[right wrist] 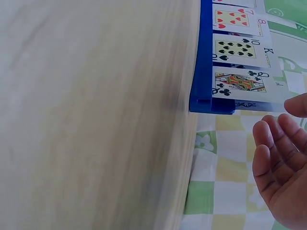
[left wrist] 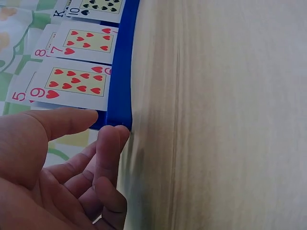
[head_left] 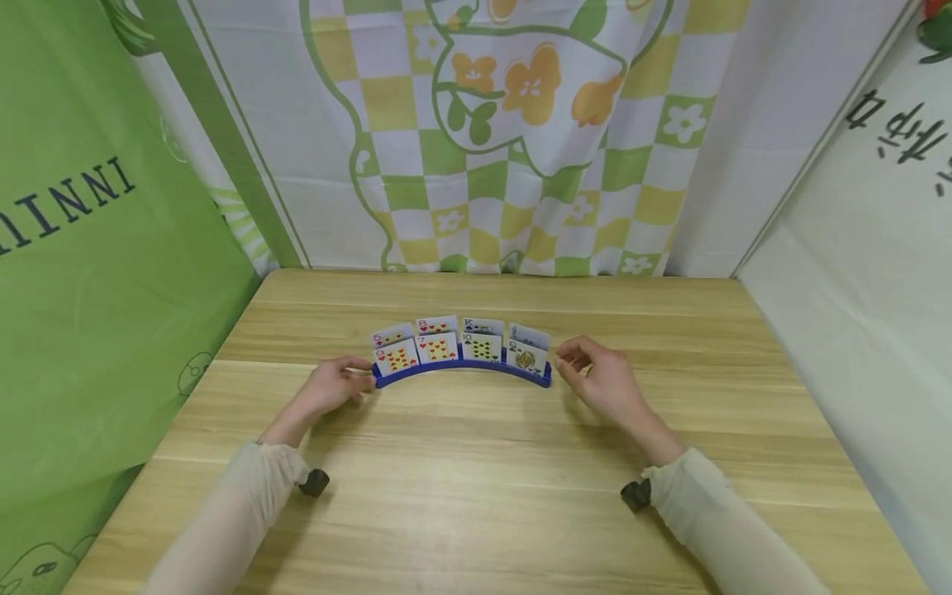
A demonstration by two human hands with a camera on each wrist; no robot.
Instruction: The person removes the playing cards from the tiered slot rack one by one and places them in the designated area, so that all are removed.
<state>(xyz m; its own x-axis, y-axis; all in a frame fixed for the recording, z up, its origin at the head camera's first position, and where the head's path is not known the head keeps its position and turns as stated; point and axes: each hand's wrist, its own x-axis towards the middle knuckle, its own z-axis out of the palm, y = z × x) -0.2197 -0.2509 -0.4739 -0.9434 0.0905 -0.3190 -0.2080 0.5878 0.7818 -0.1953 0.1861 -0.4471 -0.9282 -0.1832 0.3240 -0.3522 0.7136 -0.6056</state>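
Note:
A curved blue playing-card holder [head_left: 461,364] stands on the table with two rows of cards. Its front row has the nine of hearts [left wrist: 74,82], the seven of hearts [left wrist: 88,40], the ten of spades [right wrist: 235,49] and the queen of clubs [right wrist: 240,83]. Behind them, the back-row cards [head_left: 437,323] are partly covered. At the holder's left end, my left hand [head_left: 330,388] touches the tip with loosely bent fingers. My right hand [head_left: 606,380] hovers just off the right end, fingers loosely curled around nothing, a small gap away.
The wooden table [head_left: 446,479] extends in front of the holder and to both sides. A checked curtain [head_left: 521,165] hangs behind its far edge. Green cloth [head_left: 111,314] flanks the left, a white printed cloth [head_left: 848,289] the right.

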